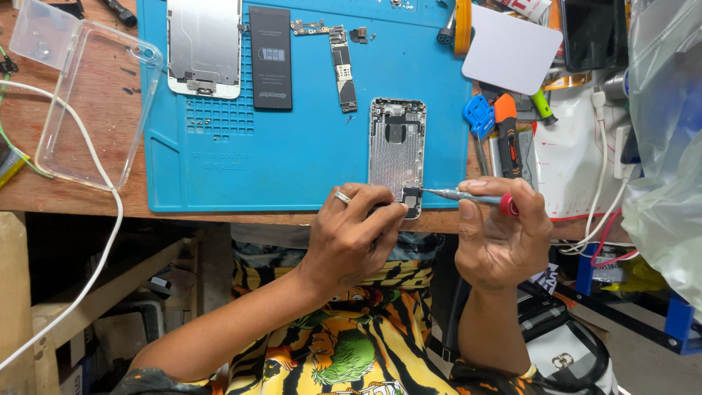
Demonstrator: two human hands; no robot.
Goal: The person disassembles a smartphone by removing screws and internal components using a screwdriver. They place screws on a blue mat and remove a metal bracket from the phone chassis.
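Note:
An opened silver phone housing (395, 150) lies on a blue work mat (307, 161) near its front edge. My left hand (355, 238), with a ring on one finger, pinches the housing's lower end beside a small black part (412, 196). My right hand (501, 238) holds a thin grey screwdriver (468, 196) with a red end cap. The screwdriver's tip touches the lower right corner of the housing.
On the mat's far side lie a phone screen assembly (204, 45), a black battery (270, 57) and a logic board (342, 67). A clear phone case (91, 102) sits left on the wooden table. Assorted tools (504, 132), a white card (510, 50), cables and a plastic bag (665, 146) crowd the right.

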